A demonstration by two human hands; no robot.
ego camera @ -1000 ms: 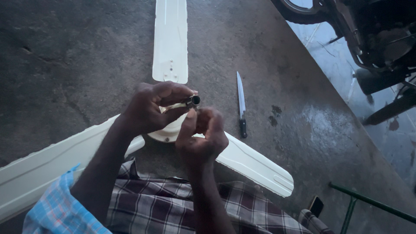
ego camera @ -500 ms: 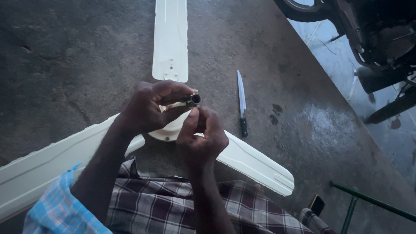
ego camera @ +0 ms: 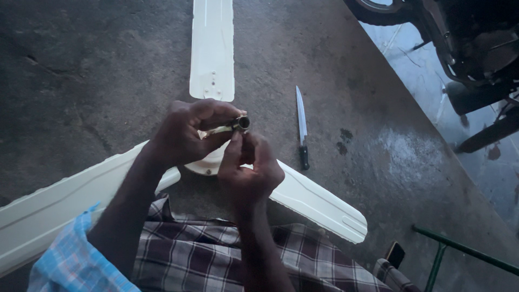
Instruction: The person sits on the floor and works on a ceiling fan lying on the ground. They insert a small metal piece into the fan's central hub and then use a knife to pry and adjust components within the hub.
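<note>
Item: short dark tube [ego camera: 241,122], open-ended, metallic rim. Held above the white hub [ego camera: 203,164] at the middle of the floor [ego camera: 81,70], just over where the three blades meet.

Left hand [ego camera: 186,132]: closed round the tube from the left, thumb and fingers pinching its body; a pale part of the fitting shows between the fingers.

Right hand [ego camera: 250,172]: fingers drawn narrow, fingertips pressed to the tube from below and the right, touching the left hand. Whether it bears the tube's weight cannot be told.

Fan blades, white, three:
- top blade [ego camera: 212,48], running to the floor's far edge, screw holes at its near end.
- left blade [ego camera: 59,208], running to the near left corner, partly under the left forearm.
- right blade [ego camera: 319,203], running toward the near right, rounded tip.

Knife [ego camera: 301,127]: flat on the floor just right of the hands, blade pointing away, dark handle nearest the right blade; apart from both hands.

Cloth: checked garment [ego camera: 216,254] at the near edge; blue checked sleeve [ego camera: 73,259] at the near left corner.

Also: motorcycle [ego camera: 465,43] at the far right corner; green rod [ego camera: 465,251] at the near right corner.
</note>
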